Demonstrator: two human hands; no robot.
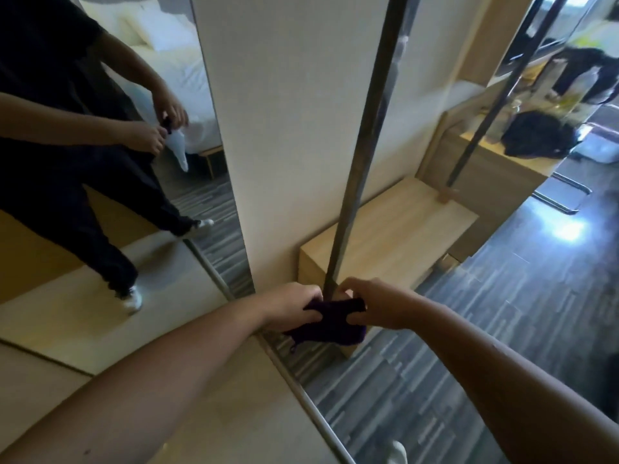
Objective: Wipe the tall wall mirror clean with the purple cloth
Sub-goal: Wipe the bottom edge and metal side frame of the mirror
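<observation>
Low in the middle of the frame, the left hand and right hand each pinch one purple cloth between them, apparently bunching it into a pad, well clear of the glass. One tall wall mirror fills the left side, reflecting both hands.

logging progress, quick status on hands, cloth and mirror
Left hand and right hand both gripping the purple cloth, bunched between them. Cloth off the mirror, no wiping yet. Nothing blocking the glass.
</observation>
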